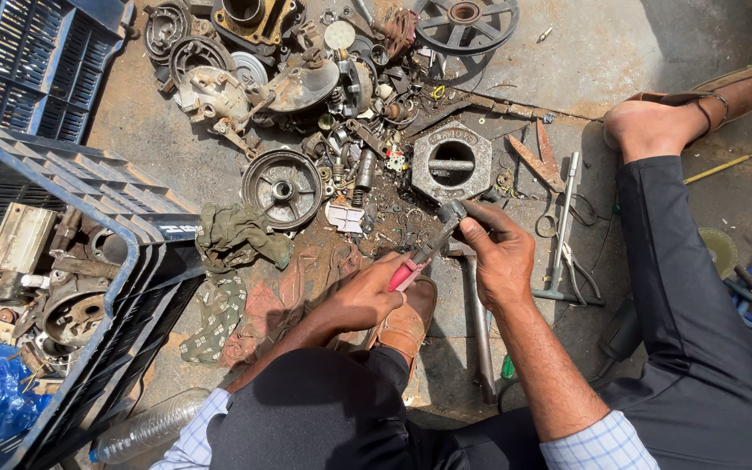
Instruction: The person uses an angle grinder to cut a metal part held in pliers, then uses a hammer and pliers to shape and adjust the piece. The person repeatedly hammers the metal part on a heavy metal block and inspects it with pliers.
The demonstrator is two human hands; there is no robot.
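I sit on a concrete floor with my legs apart. My left hand (365,296) grips the red handles of a pair of pliers (419,258). The pliers' jaws reach up to a small grey metal part (453,211). My right hand (500,252) pinches that small part between thumb and fingers. Both hands hover just below a hexagonal iron weight (452,162) with a bar across its hollow. A long metal bar (480,335) lies on the floor under my right wrist.
A heap of rusty engine parts, a round hub (283,186) and a pulley wheel (466,23) lie ahead. A blue crate (63,287) of parts stands at left. Rusty shears (537,158), a T-handled wrench (561,228) and rags (237,235) lie nearby. My right foot (654,126) rests at upper right.
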